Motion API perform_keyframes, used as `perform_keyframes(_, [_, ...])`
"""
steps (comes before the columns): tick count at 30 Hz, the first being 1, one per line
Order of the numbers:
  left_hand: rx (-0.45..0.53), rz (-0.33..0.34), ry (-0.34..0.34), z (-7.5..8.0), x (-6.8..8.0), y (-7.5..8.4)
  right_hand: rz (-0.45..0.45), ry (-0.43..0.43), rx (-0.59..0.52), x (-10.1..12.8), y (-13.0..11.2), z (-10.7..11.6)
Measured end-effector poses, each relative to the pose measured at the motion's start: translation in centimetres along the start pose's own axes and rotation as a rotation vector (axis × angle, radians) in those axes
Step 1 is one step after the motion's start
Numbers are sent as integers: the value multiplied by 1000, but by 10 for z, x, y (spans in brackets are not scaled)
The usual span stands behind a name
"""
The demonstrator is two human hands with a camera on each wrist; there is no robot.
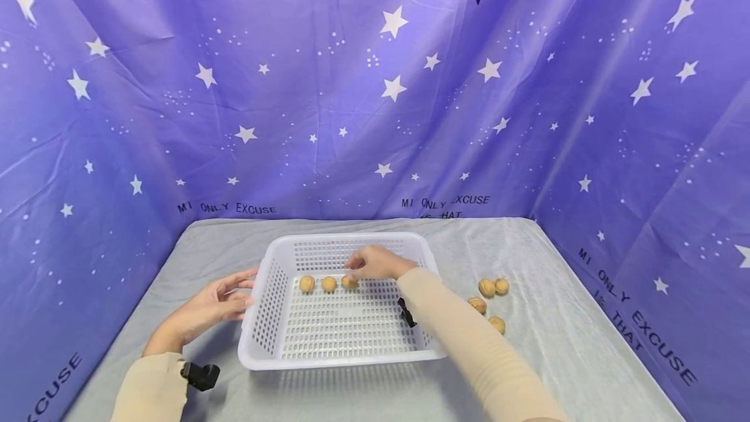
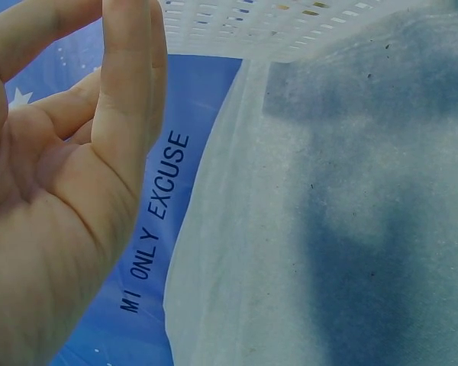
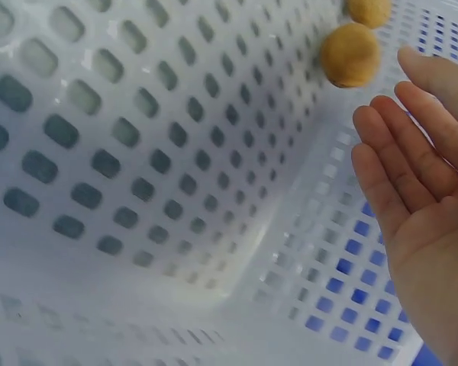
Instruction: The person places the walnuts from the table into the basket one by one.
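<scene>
Walnuts, three (image 1: 329, 284) in a left-right row, lie near the far wall of the white basket (image 1: 266, 305), whose long axis runs left to right on the grey table (image 1: 545, 344). The right hand (image 1: 375, 263), fingers relaxed, hovers at the rightmost nut; the left hand (image 1: 213, 308), open, touches the basket's left rim. Four more walnuts (image 1: 491, 303) lie right of the basket.

Open right hand (image 3: 420, 198) beside two, seemingly, walnuts (image 3: 350, 54) in basket (image 3: 137, 152).
</scene>
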State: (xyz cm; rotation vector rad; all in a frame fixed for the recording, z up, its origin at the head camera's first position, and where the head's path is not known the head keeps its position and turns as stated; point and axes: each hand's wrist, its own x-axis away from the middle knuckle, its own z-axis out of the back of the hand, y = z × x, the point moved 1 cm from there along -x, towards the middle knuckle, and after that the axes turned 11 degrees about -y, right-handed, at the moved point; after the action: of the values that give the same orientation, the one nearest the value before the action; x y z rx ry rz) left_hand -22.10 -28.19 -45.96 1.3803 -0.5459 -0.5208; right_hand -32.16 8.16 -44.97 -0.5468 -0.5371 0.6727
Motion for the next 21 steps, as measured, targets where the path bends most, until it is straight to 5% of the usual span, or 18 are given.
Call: perform_keyframes(21, [31, -25, -12, 1, -2, -1, 60, 56, 76, 62, -3, 66])
